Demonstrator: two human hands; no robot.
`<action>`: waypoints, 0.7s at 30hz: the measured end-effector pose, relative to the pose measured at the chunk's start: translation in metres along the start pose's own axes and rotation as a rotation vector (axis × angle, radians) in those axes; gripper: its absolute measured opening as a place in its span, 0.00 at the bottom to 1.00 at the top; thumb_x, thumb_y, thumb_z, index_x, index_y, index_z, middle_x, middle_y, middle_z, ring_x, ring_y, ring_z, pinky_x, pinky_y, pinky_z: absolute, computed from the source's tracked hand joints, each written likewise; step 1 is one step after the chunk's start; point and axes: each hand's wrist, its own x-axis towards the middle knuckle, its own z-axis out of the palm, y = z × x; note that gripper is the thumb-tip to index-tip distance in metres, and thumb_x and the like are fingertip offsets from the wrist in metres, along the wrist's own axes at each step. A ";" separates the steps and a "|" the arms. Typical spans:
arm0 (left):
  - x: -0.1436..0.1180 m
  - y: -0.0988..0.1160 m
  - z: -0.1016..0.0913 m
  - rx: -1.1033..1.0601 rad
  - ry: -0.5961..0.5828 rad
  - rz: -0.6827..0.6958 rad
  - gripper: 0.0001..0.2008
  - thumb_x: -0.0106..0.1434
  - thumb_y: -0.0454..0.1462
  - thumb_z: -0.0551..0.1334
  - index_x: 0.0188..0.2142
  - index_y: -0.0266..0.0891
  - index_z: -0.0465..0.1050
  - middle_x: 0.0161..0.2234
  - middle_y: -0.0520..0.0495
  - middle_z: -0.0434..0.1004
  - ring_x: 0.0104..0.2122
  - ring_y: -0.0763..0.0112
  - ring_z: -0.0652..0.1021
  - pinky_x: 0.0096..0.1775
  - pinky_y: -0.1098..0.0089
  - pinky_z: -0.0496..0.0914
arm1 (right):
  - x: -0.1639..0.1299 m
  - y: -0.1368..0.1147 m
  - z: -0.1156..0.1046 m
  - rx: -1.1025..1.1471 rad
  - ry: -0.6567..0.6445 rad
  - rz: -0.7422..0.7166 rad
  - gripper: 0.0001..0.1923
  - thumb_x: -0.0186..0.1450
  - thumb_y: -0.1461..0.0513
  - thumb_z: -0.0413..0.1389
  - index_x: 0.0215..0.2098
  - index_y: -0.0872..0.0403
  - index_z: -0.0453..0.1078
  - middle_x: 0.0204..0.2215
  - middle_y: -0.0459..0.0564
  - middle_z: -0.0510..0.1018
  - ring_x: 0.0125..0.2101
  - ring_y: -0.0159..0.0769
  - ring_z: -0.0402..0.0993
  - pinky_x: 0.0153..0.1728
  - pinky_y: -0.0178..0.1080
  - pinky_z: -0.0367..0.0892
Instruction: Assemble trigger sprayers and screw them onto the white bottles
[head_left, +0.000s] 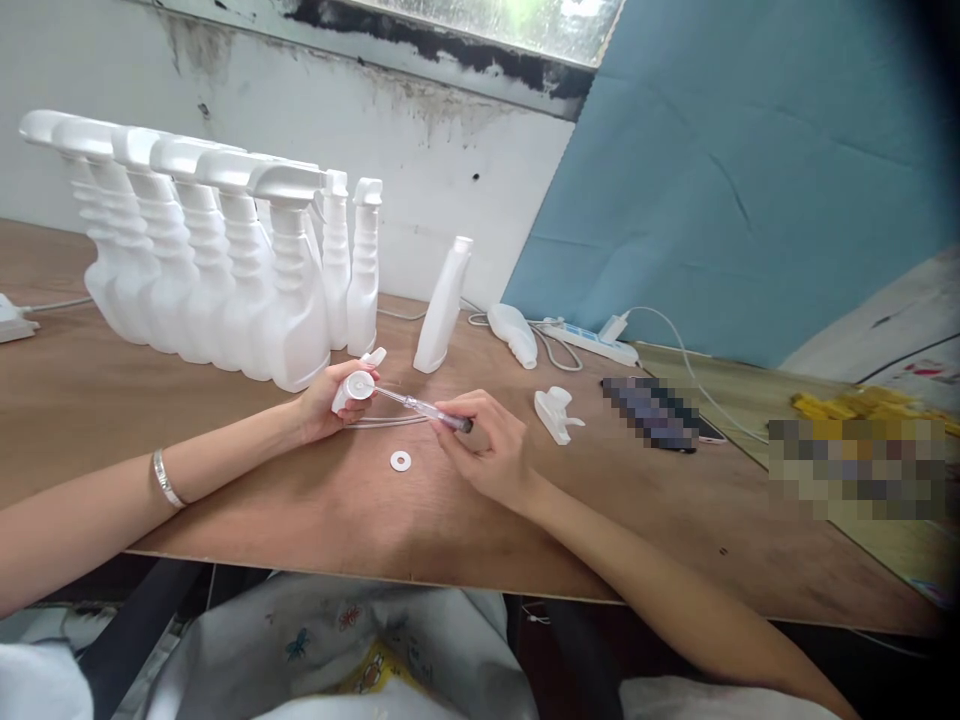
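My left hand [321,402] grips a white spray trigger head [358,386], its round collar facing up toward me. In my right hand [487,445] is a small screwdriver [429,409] with a clear shaft section and a dark handle end. Its thin tip reaches to the collar of the spray head; whether it touches inside I cannot tell. Below them a white ring washer [400,461] lies flat on the wooden table [315,510]. A thin pale tube [390,422] runs behind the screwdriver, partly hidden by my hands.
Several white spray bottles [289,300] stand in rows at the back left. One bottle without a head [442,310] stands upright; another bottle [513,334] lies down. Further right are a loose spray head [556,414], a power strip [592,342] and a blurred dark phone [649,412].
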 end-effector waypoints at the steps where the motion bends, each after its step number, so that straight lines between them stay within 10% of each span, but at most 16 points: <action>1: 0.000 0.000 0.001 0.011 0.002 -0.003 0.05 0.54 0.34 0.57 0.25 0.34 0.66 0.15 0.54 0.62 0.09 0.84 0.59 0.08 0.84 0.50 | -0.001 -0.001 0.001 -0.040 -0.019 -0.075 0.07 0.58 0.67 0.53 0.36 0.53 0.65 0.26 0.46 0.73 0.25 0.27 0.69 0.26 0.32 0.67; 8: -0.006 -0.006 0.009 0.182 -0.029 -0.016 0.05 0.56 0.35 0.55 0.29 0.34 0.66 0.17 0.52 0.64 0.10 0.84 0.59 0.09 0.84 0.52 | -0.012 0.000 0.010 -0.241 -0.101 -0.524 0.09 0.58 0.68 0.53 0.37 0.53 0.64 0.27 0.49 0.74 0.28 0.30 0.72 0.28 0.32 0.70; 21: -0.011 -0.016 0.019 0.352 -0.068 -0.147 0.06 0.56 0.37 0.55 0.27 0.34 0.65 0.12 0.54 0.58 0.09 0.82 0.57 0.09 0.84 0.48 | -0.013 -0.005 0.012 -0.062 -0.148 -0.417 0.08 0.58 0.69 0.54 0.36 0.56 0.65 0.37 0.55 0.77 0.39 0.35 0.74 0.38 0.36 0.72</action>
